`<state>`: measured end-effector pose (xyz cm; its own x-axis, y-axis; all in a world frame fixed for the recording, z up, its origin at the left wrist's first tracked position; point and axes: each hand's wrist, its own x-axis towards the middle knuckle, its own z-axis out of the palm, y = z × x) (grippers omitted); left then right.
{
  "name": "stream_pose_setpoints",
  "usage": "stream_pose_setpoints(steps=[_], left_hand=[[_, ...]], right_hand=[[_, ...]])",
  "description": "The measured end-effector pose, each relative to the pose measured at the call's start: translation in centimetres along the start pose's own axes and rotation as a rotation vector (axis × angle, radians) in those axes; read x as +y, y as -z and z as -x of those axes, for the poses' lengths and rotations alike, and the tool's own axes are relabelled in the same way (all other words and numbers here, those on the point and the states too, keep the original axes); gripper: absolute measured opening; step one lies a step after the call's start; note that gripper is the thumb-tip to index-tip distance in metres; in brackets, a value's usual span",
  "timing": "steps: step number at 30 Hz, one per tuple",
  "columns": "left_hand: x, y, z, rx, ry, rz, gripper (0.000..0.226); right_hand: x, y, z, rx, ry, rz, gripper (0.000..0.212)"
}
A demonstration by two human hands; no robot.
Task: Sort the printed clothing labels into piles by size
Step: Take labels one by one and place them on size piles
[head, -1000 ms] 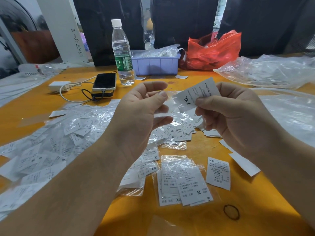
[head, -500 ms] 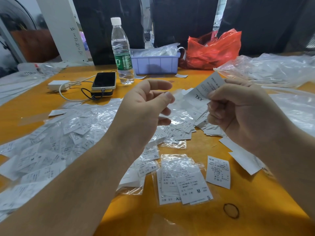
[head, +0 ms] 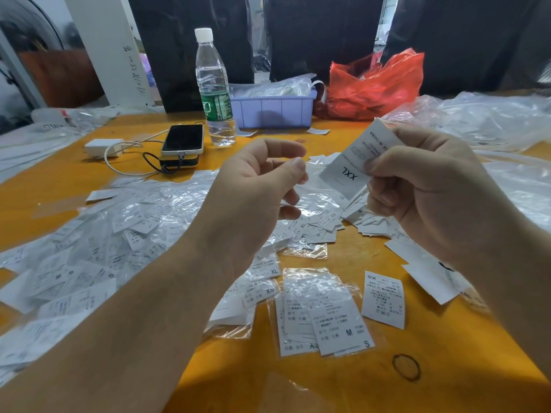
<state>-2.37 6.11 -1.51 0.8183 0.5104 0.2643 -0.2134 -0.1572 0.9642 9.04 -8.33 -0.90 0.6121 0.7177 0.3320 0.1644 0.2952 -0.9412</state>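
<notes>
right hand [head: 429, 198]: pinches the XXL label [head: 356, 160] between thumb and curled fingers, raised off the table, print facing the camera.
left hand [head: 256, 189]: raised just left of the label, fingers loosely curled with thumb and forefinger near each other; whether a clear sleeve sits between them cannot be told.
unsorted heap [head: 104, 239]: sprawls under and left of the left forearm, mostly bagged labels.
loose pile [head: 337, 222]: lies below and between the hands, sizes mixed.
bagged stack [head: 325, 317]: lies near side, below the hands, M and S showing; XS label [head: 384, 299] just right of it.
risk, wrong pile: no XXL pile is readable; the label likely lands in the mixed pile.
risk, slip: thin paper held by one edge; a loosened pinch drops it into the heap.
risk, scatter: left forearm hangs over the heap; a sweep shoves the slick bags.
risk, bottle: water bottle [head: 213, 87] stands beyond the left hand; a far reach could tip it.
</notes>
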Motion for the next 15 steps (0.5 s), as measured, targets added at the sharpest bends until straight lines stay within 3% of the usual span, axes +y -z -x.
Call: stream_pose_setpoints(steps=[15], left_hand=[[0.0, -0.09, 0.04, -0.045, 0.021, -0.007, 0.016]], right_hand=[[0.33, -0.14, 0.13, 0.037, 0.043, 0.048, 0.022]])
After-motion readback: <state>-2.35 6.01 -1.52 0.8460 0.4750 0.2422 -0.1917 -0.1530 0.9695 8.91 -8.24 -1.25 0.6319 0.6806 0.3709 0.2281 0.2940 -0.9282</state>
